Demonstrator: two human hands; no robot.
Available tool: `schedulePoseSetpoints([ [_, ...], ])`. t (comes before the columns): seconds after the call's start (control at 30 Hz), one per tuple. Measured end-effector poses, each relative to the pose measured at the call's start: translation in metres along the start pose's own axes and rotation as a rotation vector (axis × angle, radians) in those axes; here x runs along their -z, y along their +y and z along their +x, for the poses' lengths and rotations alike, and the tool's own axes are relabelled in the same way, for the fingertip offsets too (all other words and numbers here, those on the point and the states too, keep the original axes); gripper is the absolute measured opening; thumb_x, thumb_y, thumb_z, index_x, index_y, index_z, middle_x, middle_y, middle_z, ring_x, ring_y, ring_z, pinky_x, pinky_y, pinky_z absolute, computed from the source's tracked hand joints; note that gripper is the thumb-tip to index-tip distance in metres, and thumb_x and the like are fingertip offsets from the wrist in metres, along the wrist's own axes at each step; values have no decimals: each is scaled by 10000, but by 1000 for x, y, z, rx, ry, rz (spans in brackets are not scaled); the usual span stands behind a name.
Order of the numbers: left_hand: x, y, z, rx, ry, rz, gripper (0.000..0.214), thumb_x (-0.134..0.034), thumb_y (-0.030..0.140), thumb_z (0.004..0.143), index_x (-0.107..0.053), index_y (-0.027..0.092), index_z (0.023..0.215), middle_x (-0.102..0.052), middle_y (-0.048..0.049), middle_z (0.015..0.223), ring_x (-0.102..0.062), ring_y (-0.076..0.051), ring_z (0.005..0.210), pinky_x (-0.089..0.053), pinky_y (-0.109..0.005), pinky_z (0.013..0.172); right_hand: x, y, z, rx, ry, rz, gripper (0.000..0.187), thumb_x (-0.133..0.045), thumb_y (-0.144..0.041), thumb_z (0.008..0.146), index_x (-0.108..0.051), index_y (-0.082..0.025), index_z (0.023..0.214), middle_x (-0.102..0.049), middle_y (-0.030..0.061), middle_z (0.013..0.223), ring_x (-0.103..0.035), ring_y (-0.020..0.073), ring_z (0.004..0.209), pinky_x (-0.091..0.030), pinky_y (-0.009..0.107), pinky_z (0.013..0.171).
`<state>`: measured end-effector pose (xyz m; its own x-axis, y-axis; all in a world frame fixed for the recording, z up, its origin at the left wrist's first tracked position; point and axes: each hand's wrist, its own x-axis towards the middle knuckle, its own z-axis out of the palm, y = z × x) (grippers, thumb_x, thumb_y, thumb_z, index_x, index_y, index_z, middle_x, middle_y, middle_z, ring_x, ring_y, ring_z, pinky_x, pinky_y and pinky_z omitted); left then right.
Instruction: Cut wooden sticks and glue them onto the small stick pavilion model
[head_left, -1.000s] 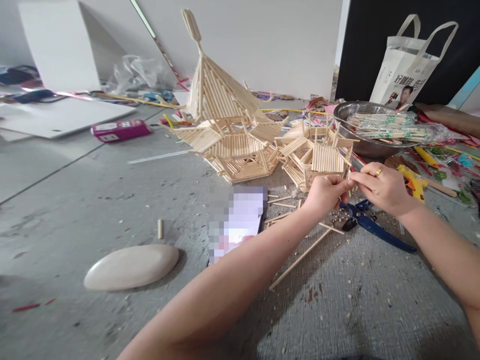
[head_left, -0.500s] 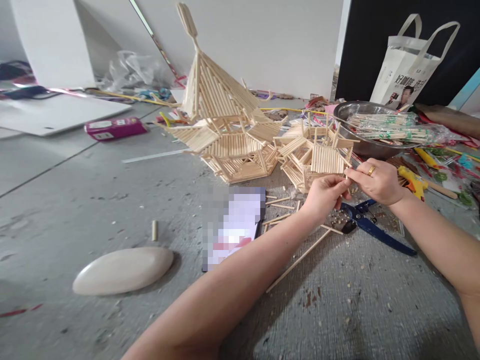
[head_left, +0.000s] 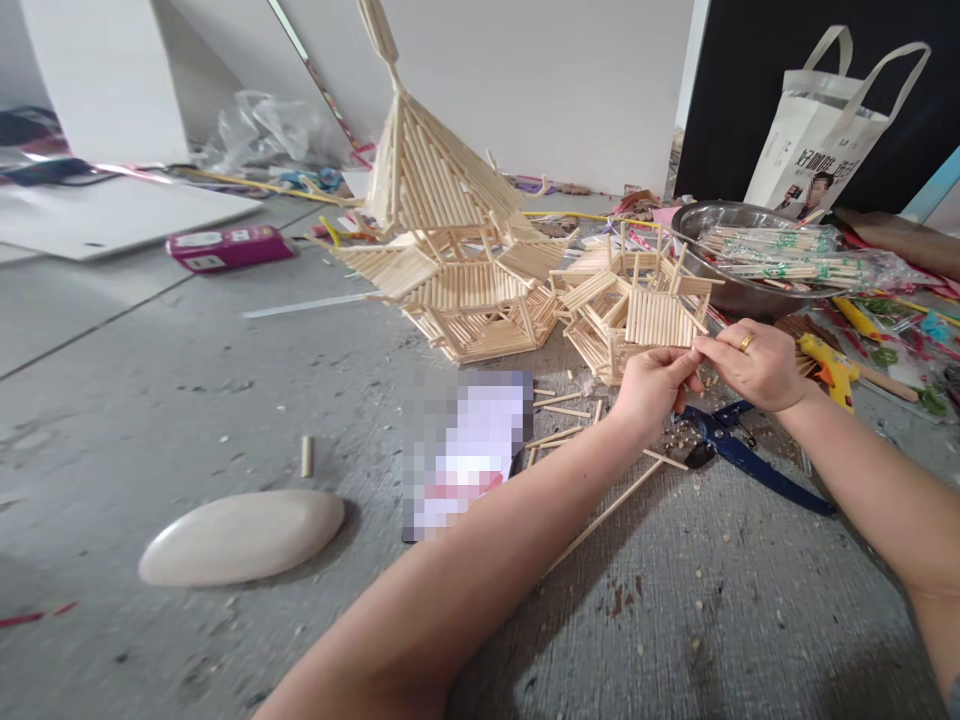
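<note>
My left hand (head_left: 654,385) and my right hand (head_left: 754,364) meet fingertip to fingertip just in front of a small stick-built section (head_left: 637,310). Both pinch closed on a tiny short wooden stick piece (head_left: 698,352) that is barely visible between them. A ring shows on my right hand. Behind stands a tall pagoda model of wooden sticks (head_left: 450,240) with a pointed roof. Blue-handled pliers (head_left: 739,450) lie on the floor under my hands, among loose sticks (head_left: 600,515) and wood crumbs.
A blurred phone (head_left: 465,450) lies on the grey concrete floor beside a smooth oval stone (head_left: 244,535). A metal bowl (head_left: 739,290) holds wrapped chopsticks. A yellow glue gun (head_left: 825,365), a white tote bag (head_left: 821,140), a pink box (head_left: 229,247) and white boards (head_left: 112,215) lie around.
My hands stayed pinched together and drifted slightly up toward the small stick section. The view shifted a little; nothing else moved.
</note>
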<state>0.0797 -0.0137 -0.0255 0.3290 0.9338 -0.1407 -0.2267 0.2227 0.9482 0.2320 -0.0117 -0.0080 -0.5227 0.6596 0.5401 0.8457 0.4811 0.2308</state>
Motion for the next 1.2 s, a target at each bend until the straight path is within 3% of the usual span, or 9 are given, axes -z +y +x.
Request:
schedulePoseSetpoints([
  [0.5, 1, -1, -1, -16, 14, -14, 149, -582, 262, 765, -630, 126, 726, -490, 61, 439, -322, -9, 311, -203, -181, 337, -2, 3, 0, -12, -8, 37, 308, -382, -289, 861, -686, -258, 818, -645, 24, 696, -525, 130, 623, -379, 274, 574],
  [0.77, -1, -1, 1, -24, 20, -14, 152, -563, 248, 780, -618, 125, 710, -487, 63, 429, -313, -11, 305, -203, -182, 335, -4, 5, 0, 4, 8, 1, 291, -393, -282, 860, -677, -260, 918, -648, 25, 708, -542, 138, 638, -395, 276, 581],
  [0.87, 0, -2, 1, -36, 21, -16, 153, -569, 257, 773, -615, 128, 705, -482, 65, 425, -311, -11, 302, -196, -184, 334, -4, 3, 1, -30, 15, 17, 270, -411, -281, 851, -672, -264, 917, -658, 27, 759, -564, 150, 684, -430, 283, 623],
  [1.03, 0, -4, 0, -47, 27, -5, 157, -578, 270, 763, -620, 136, 693, -473, 66, 420, -313, -12, 311, -203, -186, 345, -6, -1, 1, -125, 150, 127, 248, -441, -268, 835, -633, -229, 986, -657, 49, 959, -584, 175, 904, -463, 302, 791],
  [1.2, -2, -5, 1, -51, 32, -28, 172, -595, 287, 746, -612, 136, 666, -473, 64, 422, -313, -10, 314, -202, -185, 349, -10, -2, 0, -138, 173, 228, 233, -464, -225, 818, -624, -219, 989, -679, 40, 924, -611, 173, 888, -487, 328, 812],
])
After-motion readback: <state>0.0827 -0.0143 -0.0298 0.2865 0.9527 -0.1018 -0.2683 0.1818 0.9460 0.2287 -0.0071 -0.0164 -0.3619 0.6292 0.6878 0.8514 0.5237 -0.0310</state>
